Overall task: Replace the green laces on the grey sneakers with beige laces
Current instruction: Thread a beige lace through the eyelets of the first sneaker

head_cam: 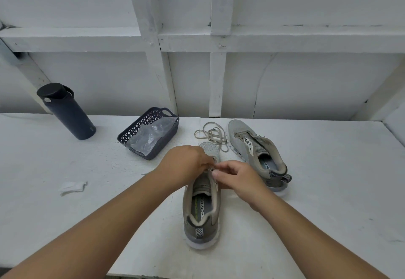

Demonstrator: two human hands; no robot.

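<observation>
Left hand [186,164]: fingers curled, pinching at the lace area of the near grey sneaker [202,208]; what it grips is too small to tell. Right hand [236,179]: fingers bent, pinching at the same spot, fingertips meeting the left's. Near sneaker: centre of white table [65,202], upright, toe toward 12 o'clock. Second grey sneaker [258,153]: at 2 o'clock, unlaced, tongue open. Beige lace [213,135]: loose coil at 12 o'clock, just beside both toes. Dark basket [151,133] with clear plastic: 11 o'clock. Dark bottle [65,111]: 10 o'clock, upright. Crumpled white scrap [73,187]: 9 o'clock.
</observation>
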